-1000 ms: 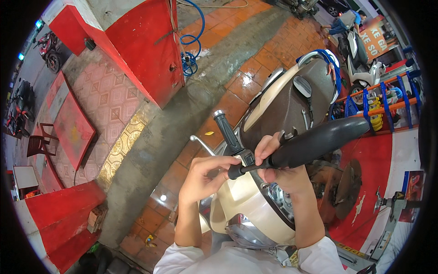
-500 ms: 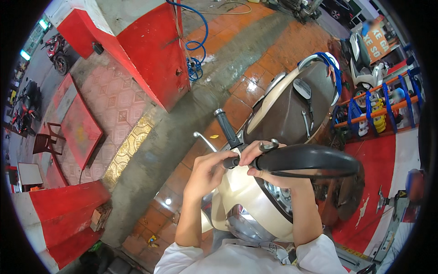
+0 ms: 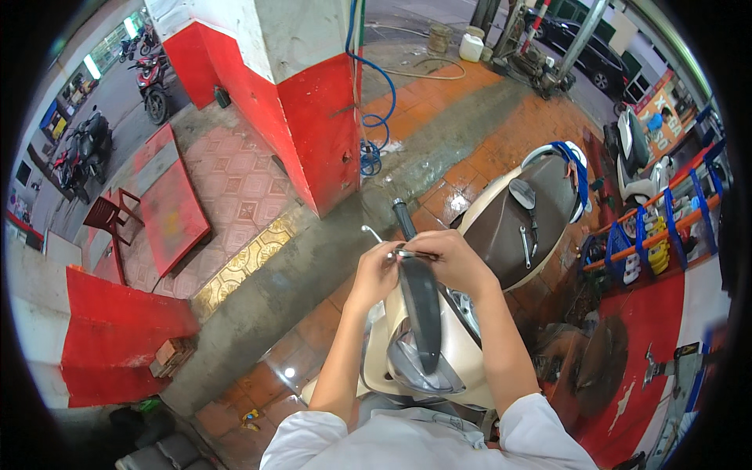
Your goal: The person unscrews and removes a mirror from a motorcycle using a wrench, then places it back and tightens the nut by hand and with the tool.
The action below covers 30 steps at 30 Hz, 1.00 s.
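At the handlebar of a cream scooter (image 3: 458, 321), both my hands are closed around the stem of a black rear-view mirror (image 3: 423, 309). My left hand (image 3: 376, 276) pinches at the stem's left side, its fingertips partly hidden. My right hand (image 3: 464, 262) grips from the other side, fingers bent over the metal stem. The mirror head points back toward me, above the front cover. Just beyond my hands sticks out the black handlebar grip (image 3: 405, 222), with a silver brake lever (image 3: 373, 233) to its left.
On the brown seat (image 3: 501, 231) lie a second mirror (image 3: 522, 193) and a wrench (image 3: 526, 246). A red and white pillar (image 3: 313, 117) with a blue hose (image 3: 376, 157) stands beyond. To the right is a blue and orange rack (image 3: 654, 235); at left, a red table (image 3: 164, 223).
The mirror head has swung from pointing right to pointing back toward me. My right hand has shifted to the stem's far side, and my left hand has closed in beside it.
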{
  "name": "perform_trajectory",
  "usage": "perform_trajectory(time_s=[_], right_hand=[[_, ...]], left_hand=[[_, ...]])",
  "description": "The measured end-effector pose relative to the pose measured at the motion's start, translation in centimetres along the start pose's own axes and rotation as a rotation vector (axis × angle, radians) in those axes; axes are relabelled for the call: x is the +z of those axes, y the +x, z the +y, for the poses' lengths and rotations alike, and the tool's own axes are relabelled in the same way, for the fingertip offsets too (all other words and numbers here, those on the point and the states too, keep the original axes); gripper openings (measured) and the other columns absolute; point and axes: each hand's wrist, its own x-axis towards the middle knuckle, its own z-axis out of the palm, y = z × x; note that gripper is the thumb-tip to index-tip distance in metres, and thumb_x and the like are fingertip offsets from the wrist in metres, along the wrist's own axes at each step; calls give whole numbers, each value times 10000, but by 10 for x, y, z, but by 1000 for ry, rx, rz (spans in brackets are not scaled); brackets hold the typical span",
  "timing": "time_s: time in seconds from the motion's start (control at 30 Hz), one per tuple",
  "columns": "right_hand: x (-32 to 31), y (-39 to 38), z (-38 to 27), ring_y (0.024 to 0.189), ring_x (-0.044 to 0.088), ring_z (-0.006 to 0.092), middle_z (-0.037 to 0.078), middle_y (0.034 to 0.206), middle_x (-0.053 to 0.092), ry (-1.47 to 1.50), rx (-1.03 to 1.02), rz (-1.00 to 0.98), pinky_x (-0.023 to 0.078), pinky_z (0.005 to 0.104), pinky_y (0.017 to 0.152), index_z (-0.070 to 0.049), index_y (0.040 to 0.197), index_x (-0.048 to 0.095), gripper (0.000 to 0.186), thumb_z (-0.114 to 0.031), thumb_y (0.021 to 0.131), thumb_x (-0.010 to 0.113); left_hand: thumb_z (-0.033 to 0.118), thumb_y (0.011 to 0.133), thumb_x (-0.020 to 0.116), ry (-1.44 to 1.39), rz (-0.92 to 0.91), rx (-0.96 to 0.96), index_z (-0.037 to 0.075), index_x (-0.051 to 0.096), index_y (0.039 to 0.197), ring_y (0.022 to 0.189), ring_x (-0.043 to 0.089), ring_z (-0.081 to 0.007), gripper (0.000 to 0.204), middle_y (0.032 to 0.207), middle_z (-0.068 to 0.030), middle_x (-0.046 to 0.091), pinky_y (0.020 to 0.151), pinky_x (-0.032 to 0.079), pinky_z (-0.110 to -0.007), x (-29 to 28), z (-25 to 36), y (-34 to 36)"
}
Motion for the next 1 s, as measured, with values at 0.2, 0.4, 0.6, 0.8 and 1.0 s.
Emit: perform_trajectory(time_s=[0.2,0.4,0.6,0.8,1.0], right_hand=[[10,16,-9,862,647,349,158,911,660,-207,-109,-59,518,405,767,17,1018,693,250,-31,773,700],[23,40,13,683,641,231,145,759,653,-141,8,20,492,336,624,37,880,672,266,-163,758,799],[26,40,24,585,585,148,105,662,651,-58,244,148,480,313,589,28,804,661,285,-189,732,831],[38,43,23,578,607,182,98,640,639,-51,233,222,487,344,595,16,788,661,288,-210,726,829],[30,39,31,603,630,170,85,674,663,-32,349,373,494,326,593,8,817,661,284,-220,750,816]], left_hand=[[142,908,644,419,99,-35,-21,654,1053,843,668,-197,219,907,-159,687,719,515,-318,5,-19,-18],[86,830,741,319,153,100,-77,646,965,652,630,-183,231,724,-161,660,642,496,-303,5,-19,-10],[128,804,782,405,175,-4,-60,646,921,575,522,-147,260,669,-162,603,554,425,-320,17,8,-13],[119,798,785,458,251,199,-57,657,916,568,559,-176,247,703,-165,627,559,443,-342,21,10,-11],[78,806,759,387,200,46,-40,636,1092,741,686,-207,333,855,-172,700,680,529,-326,20,14,-11]])
